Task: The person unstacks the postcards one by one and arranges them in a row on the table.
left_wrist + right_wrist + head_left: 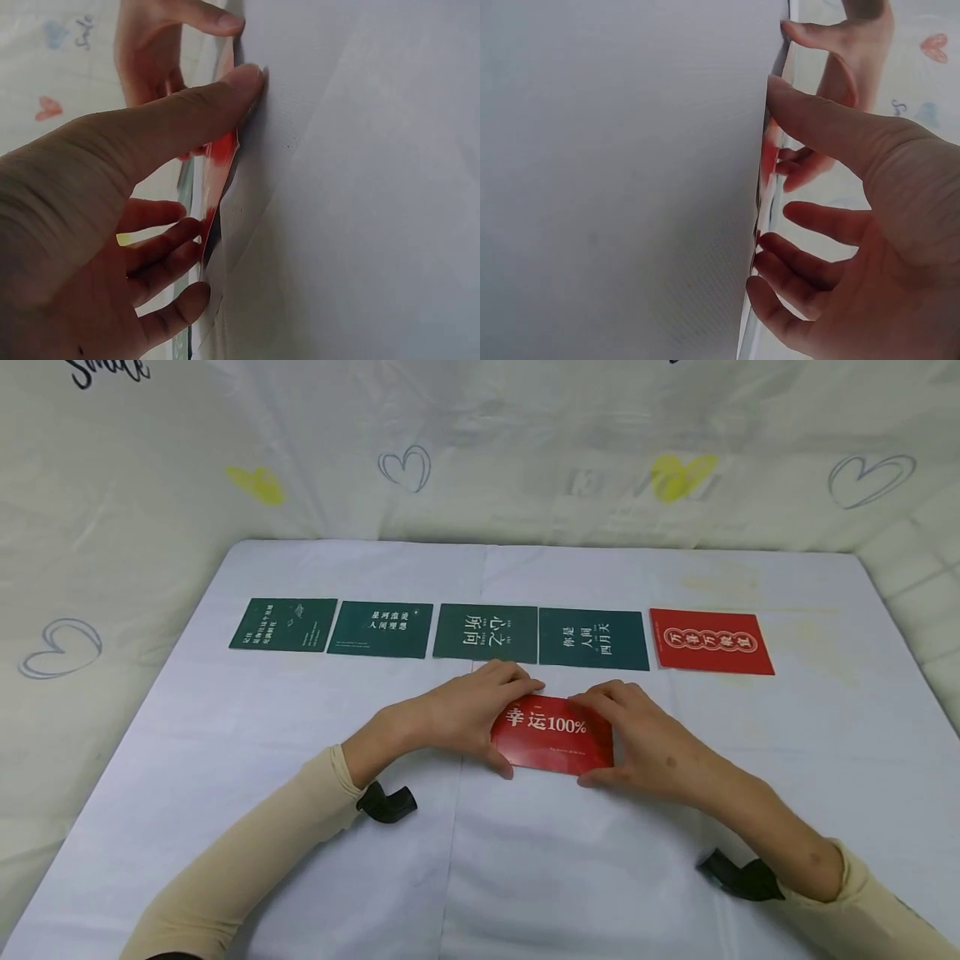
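Observation:
A red card with white print, including "100%", lies between both hands just above or on the white tabletop; which of the two I cannot tell. My left hand grips its left end, thumb at the near edge and fingers at the far edge. At the right end my right hand holds it the same way. Seen edge-on in the left wrist view, the red card looks slightly bowed. The right wrist view shows only a thin strip of the card beyond the thumb.
Behind the hands, a row of cards runs across the white table: several green ones, such as the leftmost green card, then another red card at the right. A pale curtain with printed hearts hangs behind. Black wrist mounts sit under the forearms.

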Available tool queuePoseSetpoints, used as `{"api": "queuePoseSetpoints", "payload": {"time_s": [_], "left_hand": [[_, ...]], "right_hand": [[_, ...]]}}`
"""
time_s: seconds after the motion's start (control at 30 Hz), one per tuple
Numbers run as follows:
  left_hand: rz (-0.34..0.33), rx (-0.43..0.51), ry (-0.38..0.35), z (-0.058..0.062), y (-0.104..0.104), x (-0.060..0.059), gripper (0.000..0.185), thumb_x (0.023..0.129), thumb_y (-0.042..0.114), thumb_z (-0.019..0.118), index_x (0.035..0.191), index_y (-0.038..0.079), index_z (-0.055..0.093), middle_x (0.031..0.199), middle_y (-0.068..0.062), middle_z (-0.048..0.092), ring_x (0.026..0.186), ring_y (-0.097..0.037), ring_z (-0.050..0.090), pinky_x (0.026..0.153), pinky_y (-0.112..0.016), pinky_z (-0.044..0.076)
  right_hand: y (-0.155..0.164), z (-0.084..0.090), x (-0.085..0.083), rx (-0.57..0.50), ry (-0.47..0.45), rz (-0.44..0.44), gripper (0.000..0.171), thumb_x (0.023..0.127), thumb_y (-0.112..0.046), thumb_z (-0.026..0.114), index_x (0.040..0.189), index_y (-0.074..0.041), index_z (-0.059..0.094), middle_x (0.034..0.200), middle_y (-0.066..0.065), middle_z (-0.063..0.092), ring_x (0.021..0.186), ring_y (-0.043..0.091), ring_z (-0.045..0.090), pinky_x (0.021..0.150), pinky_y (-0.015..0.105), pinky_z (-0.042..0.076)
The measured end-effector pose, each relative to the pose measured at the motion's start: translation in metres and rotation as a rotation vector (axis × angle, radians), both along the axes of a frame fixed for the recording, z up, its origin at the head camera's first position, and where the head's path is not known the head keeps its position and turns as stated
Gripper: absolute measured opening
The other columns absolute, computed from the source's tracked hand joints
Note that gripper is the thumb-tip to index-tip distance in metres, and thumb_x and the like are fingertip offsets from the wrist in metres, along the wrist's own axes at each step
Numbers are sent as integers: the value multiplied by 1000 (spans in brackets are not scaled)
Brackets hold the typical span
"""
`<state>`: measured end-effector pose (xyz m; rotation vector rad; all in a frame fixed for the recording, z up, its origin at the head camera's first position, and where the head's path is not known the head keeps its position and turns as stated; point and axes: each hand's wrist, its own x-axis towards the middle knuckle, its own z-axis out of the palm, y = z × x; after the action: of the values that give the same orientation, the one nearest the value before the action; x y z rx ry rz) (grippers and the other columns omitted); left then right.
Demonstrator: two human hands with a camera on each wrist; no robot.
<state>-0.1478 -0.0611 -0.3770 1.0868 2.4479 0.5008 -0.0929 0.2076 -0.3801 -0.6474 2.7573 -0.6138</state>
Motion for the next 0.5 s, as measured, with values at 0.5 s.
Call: {"api": "queuePoseSetpoints", "payload": {"time_s": [0.5], "left_hand": [[-51,30,41,1,1,-3,101,70,43,94,156,19,46,142,-1,52,134,-16,45,100,-31,55]], "right_hand": [[3,-1,2,35,17,5,107,61,-39,100,152,-16,49,150,12,51,140,34,46,90,51,63]]}}
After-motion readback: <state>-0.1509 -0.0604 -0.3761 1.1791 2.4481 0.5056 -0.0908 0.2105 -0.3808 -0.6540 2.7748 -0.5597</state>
